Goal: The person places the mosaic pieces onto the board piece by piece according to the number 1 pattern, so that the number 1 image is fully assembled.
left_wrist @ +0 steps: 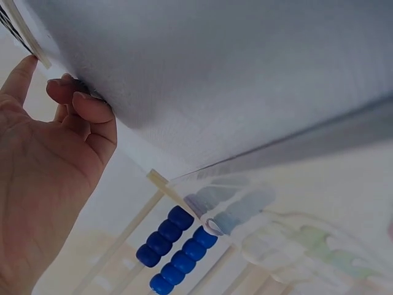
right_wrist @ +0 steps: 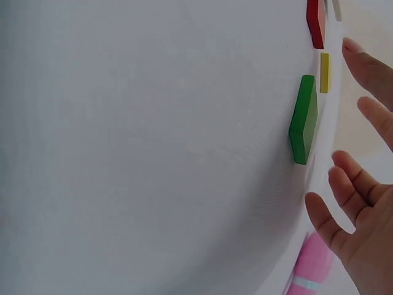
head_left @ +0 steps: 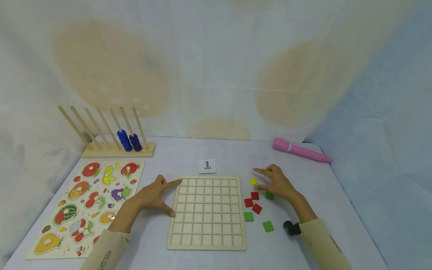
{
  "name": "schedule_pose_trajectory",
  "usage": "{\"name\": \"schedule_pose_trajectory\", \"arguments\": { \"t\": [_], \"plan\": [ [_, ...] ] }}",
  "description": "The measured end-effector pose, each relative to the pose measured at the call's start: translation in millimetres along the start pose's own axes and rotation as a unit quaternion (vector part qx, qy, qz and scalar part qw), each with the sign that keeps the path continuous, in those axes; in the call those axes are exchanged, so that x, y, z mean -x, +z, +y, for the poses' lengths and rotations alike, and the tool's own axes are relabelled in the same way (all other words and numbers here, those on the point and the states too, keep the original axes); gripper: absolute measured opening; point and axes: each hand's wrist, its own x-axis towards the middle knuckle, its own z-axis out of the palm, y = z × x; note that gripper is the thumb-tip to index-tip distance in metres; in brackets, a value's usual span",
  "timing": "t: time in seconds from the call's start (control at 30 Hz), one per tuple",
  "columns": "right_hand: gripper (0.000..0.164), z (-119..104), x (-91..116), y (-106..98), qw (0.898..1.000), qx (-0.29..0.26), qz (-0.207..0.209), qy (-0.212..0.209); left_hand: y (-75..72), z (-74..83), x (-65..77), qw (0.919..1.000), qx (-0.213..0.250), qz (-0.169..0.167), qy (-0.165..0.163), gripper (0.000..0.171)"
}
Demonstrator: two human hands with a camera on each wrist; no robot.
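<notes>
A wooden grid board [head_left: 217, 218] lies flat on the table, its squares bare. My left hand [head_left: 152, 195] rests against its left side, index fingertip at the far left corner and thumb lower on the edge; its other fingers are bent in the left wrist view. My right hand [head_left: 276, 183] hovers right of the board, thumb and index spread around a small yellow tile [head_left: 254, 181] without gripping it. Red tiles [head_left: 248, 203] and green tiles [head_left: 268, 226] lie loose between board and right forearm. Beyond the board is a small card [head_left: 207, 166] with a coloured grid pattern.
On the left lies a fruit puzzle board [head_left: 101, 183], with a wooden peg stand [head_left: 118, 150] carrying blue beads behind it. A pink pen-shaped object [head_left: 300, 150] rests at the back right. A black object [head_left: 291, 228] is at my right wrist.
</notes>
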Motion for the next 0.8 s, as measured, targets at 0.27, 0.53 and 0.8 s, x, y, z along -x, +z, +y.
{"name": "schedule_pose_trajectory", "arguments": {
  "t": [0.27, 0.53, 0.8],
  "plan": [
    [0.054, -0.2, -7.5, -2.6, 1.000, 0.004, -0.023, -0.016, 0.0, 0.9, 1.1, 1.0000, 0.006, 0.007, 0.001, 0.114],
    [0.044, 1.3, -9.6, 1.8, 0.999, 0.015, -0.020, -0.026, 0.4, 1.8, 2.0, 0.9999, 0.000, 0.015, 0.002, 0.114],
    [0.029, 2.0, -6.0, 3.9, 0.999, -0.003, 0.002, -0.050, 0.0, 2.8, 3.5, 0.9999, -0.002, 0.016, 0.003, 0.114]
  ]
}}
